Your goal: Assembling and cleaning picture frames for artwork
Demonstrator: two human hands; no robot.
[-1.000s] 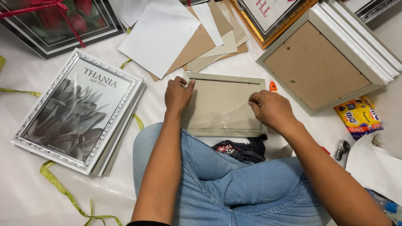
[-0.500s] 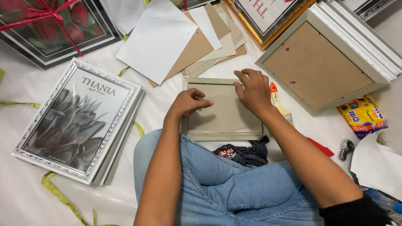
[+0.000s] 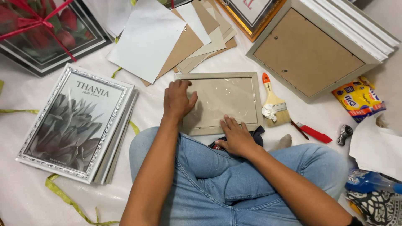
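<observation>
Yellow snack packet point(image 3: 359, 99) far right, both hands point(image 3: 179, 100) point(image 3: 236, 138) flat on grey frame point(image 3: 218, 103).

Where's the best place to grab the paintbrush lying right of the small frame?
Take the paintbrush by its pale wooden handle, just below the orange tip, coming from above. It lies flat with the handle pointing away from the person; a crumpled white scrap sits on the bristle end.

Open floor point(image 3: 146, 104) lies left of the small frame point(image 3: 217, 102), up to the silver frame stack point(image 3: 75, 125). On the right, the paintbrush point(image 3: 274, 104) lies just beside the small frame; cardboard sheets point(image 3: 184, 42) crowd its far edge. Both hands point(image 3: 178, 100) rest on its glass.
</observation>
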